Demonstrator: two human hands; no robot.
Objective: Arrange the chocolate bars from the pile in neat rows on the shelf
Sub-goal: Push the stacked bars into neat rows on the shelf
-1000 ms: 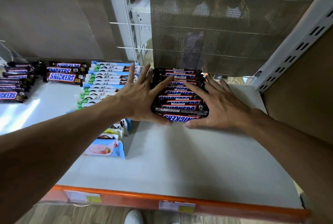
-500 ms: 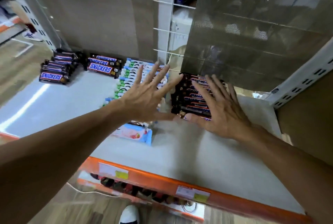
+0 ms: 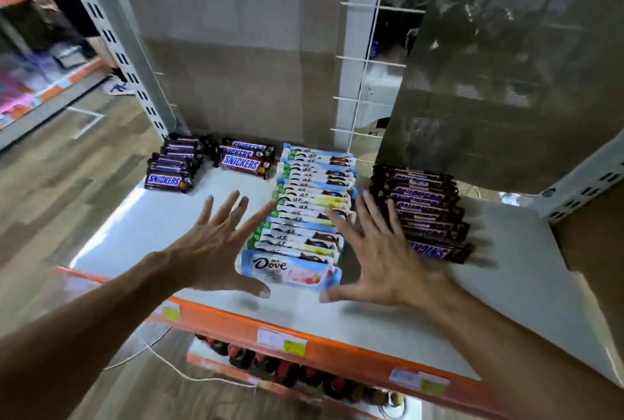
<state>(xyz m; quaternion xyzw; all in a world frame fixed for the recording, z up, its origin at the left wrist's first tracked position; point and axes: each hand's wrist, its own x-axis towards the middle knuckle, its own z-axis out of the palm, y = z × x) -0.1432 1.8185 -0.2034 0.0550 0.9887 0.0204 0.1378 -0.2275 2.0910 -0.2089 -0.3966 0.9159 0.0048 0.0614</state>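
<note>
Centrally on the white shelf (image 3: pixel 388 325) lies a row of overlapping pale Dove bars (image 3: pixel 304 217). Right of it is a dark Snickers row (image 3: pixel 422 213), left two short stacks (image 3: pixel 209 163). Both hands, left (image 3: pixel 216 251) and right (image 3: pixel 381 257), flank the Dove row, fingers spread wide, holding nothing.

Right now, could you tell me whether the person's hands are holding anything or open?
Open and empty. The left hand and right hand have fingers spread, flanking the Dove row without gripping any bar.
</note>
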